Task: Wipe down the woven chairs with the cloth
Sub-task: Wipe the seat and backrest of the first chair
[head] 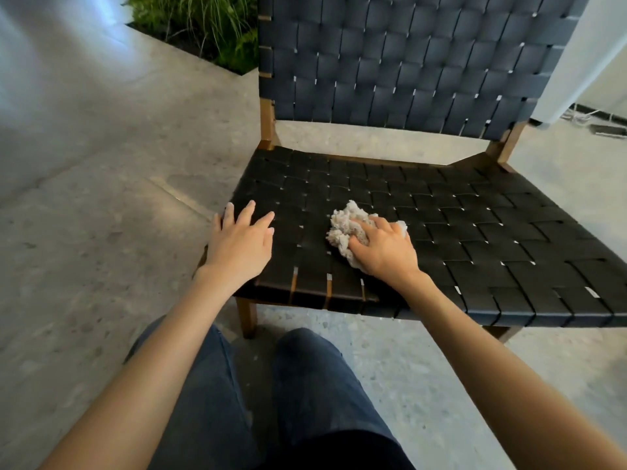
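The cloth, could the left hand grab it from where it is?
Probably yes. The left hand rests flat on the seat near its front corner, and only bare woven seat lies between it and the cloth. The right hand grips the cloth, though, so it would have to let go.

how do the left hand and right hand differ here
The left hand lies flat and empty, fingers spread, at the left edge of the chair seat; the right hand curls round a crumpled cloth nearer the middle. Both rest palm-down on the weave.
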